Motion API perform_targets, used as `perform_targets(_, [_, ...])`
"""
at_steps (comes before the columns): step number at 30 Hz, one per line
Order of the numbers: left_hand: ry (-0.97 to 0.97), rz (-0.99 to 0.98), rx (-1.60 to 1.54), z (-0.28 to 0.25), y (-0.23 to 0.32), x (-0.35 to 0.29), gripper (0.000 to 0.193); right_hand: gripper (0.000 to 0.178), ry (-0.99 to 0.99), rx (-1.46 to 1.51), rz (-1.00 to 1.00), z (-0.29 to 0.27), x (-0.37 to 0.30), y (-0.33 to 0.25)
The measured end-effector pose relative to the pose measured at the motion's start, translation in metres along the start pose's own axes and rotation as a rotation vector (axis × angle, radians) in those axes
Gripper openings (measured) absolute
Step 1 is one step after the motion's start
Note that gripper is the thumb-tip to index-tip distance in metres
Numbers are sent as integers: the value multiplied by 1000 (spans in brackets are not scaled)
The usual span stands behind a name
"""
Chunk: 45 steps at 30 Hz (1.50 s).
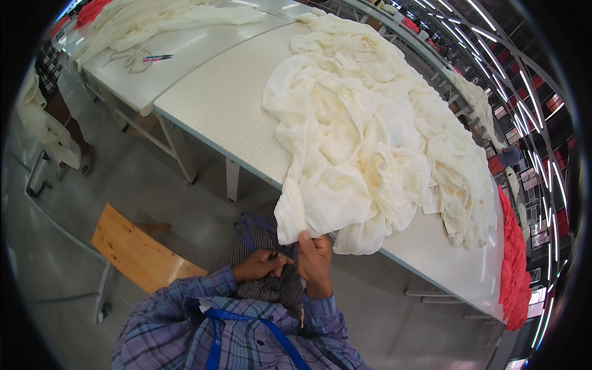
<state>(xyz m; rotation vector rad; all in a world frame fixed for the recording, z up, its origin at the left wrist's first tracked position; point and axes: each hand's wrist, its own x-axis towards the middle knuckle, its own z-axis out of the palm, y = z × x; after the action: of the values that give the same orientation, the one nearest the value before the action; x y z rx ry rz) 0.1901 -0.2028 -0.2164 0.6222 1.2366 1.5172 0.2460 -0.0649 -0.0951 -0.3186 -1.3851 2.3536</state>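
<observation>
A heap of cream, thin, crumpled fabric (345, 123) spreads over the white table, and one gathered end hangs past the near edge. My right hand (315, 258) grips this end, thumb on top, at its lower hem. Just to the left, my left hand (261, 266) is closed with a small dark pointed tool (272, 254) showing at the fingers; its exact kind cannot be made out. Both hands are close together in front of my body, over a dark checked cloth (259, 290) with blue-purple straps.
The white table (216, 98) continues to a second table at the left, bearing more cream fabric (135, 28) and pens (158, 58). Red fabric (513, 265) hangs at the right end. A wooden bench (139, 246) stands at my left. Another person's legs (69, 120) show far left.
</observation>
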Motion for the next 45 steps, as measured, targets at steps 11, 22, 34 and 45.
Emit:
perform_targets(11, [-32, -57, -23, 1, 7, 0, 36, 37, 52, 27, -53, -50, -45, 1])
perform_targets(22, [-29, -86, -5, 1, 8, 3, 34, 33, 138, -454, -257, -58, -46, -7])
perform_targets(34, [-57, -97, 8, 3, 13, 2, 37, 30, 64, -612, -537, -58, -39, -97])
perform_targets(45, [-26, -75, 0, -1, 3, 4, 35, 44, 237, -1493, -402, -73, 35, -154])
